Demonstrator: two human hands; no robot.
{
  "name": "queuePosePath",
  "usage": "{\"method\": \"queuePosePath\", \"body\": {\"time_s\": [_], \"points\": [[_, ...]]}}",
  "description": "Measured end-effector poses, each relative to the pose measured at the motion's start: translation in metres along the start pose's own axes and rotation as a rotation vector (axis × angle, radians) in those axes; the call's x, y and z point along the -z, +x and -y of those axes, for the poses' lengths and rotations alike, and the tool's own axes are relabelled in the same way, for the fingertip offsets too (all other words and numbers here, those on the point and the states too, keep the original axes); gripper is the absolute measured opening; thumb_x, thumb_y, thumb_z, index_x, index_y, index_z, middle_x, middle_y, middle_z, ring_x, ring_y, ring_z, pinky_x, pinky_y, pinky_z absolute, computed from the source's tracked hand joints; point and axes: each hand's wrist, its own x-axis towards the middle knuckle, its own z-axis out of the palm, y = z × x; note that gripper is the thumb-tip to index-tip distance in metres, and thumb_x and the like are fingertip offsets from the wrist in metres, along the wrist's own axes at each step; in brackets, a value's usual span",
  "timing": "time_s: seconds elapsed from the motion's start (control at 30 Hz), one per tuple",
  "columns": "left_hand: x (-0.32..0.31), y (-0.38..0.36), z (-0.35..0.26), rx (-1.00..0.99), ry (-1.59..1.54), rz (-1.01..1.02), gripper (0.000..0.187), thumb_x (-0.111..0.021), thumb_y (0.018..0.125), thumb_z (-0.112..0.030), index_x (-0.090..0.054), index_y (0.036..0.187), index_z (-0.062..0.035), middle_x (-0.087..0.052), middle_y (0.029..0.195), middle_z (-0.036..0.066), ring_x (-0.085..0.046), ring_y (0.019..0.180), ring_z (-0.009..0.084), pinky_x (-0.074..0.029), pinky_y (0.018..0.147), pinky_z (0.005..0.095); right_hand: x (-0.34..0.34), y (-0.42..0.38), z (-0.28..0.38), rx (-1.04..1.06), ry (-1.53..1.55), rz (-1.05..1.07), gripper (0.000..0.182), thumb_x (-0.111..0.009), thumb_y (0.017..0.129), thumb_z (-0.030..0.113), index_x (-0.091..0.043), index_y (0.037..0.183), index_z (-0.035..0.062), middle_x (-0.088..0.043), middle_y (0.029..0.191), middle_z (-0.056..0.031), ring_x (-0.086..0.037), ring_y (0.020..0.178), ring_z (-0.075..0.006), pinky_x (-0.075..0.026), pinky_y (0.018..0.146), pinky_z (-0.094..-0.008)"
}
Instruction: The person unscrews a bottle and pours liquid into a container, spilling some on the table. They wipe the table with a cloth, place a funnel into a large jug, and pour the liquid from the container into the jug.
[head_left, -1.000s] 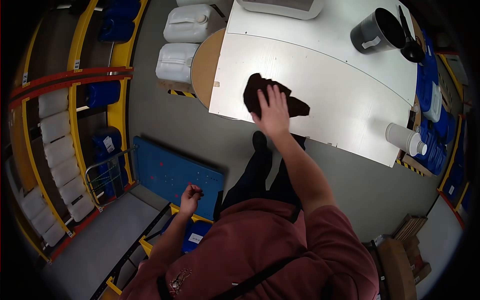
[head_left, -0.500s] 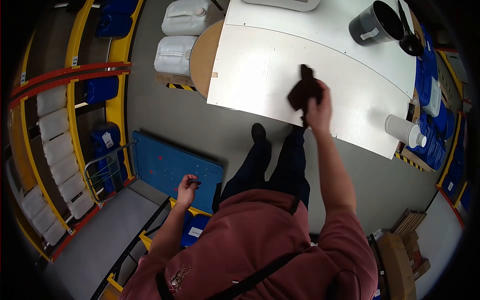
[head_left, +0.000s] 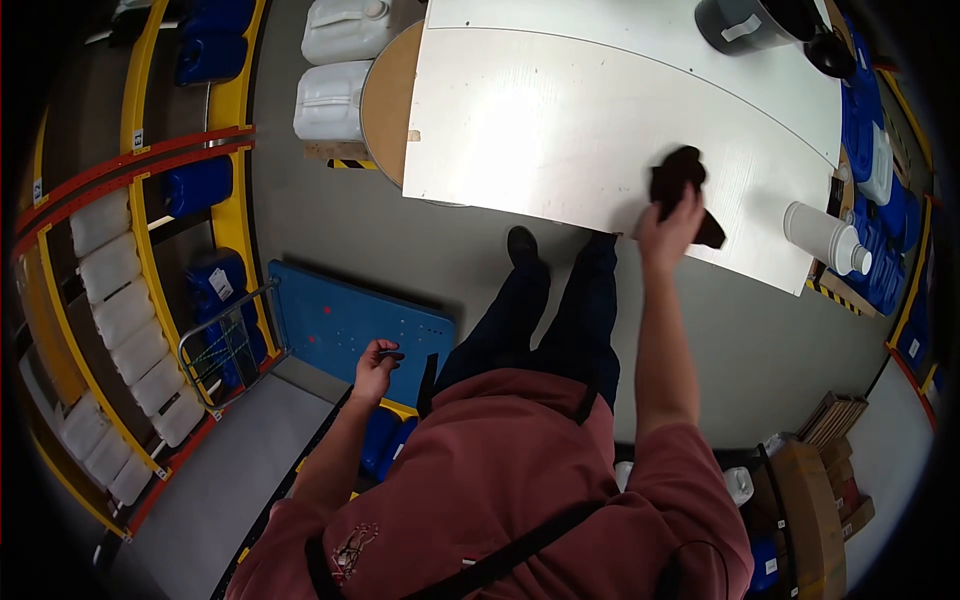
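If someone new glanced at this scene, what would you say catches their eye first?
Most striking is the right hand pressing a dark cloth onto the big white table, near its front edge. To its right a white bottle lies on its side at the table's corner. The left hand hangs loosely curled above a blue cart platform, beside yellow and red shelving stocked with white and blue canisters.
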Motion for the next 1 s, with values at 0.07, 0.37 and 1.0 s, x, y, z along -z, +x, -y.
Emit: {"method": "queuePosePath", "body": {"time_s": [0.07,0.37,1.0], "points": [[0.002,0.0,0.001,-0.018,0.0,-0.011,0.028,-0.048,0.09,0.003,-0.056,0.115,-0.005,-0.062,0.113,0.007,-0.065,0.106,0.0208,-0.051,0.088,0.0319,-0.032,-0.033,0.072,0.127,0.101,0.159,0.057,-0.062,0.085,0.006,-0.049,0.14,0.0019,-0.045,0.146,-0.0257,-0.044,0.134,-0.0446,-0.038,0.114,-0.049],[0.025,-0.016,-0.021,-0.07,-0.032,-0.045,0.027,-0.054,0.089,-0.001,-0.056,0.116,-0.0059,-0.06,0.111,0.005,-0.064,0.108,0.021,-0.049,0.088,0.0308,-0.1,-0.078,0.23,0.531,0.517,0.592,0.046,-0.066,0.079,0.001,-0.063,0.124,0.0064,-0.057,0.134,-0.0152,-0.054,0.123,-0.0363,-0.044,0.106,-0.0433],[0.061,0.014,-0.093,0.149,0.231,-0.095,0.027,-0.06,0.09,-0.008,-0.058,0.117,-0.0056,-0.063,0.115,0.008,-0.061,0.103,0.021,-0.049,0.09,0.036,-0.024,0.141,-0.006,-0.112,-0.082,-0.064,0.073,-0.07,0.088,0.026,-0.039,0.147,-0.0026,-0.036,0.154,-0.0276,-0.037,0.142,-0.0438,-0.038,0.115,-0.046]]}}
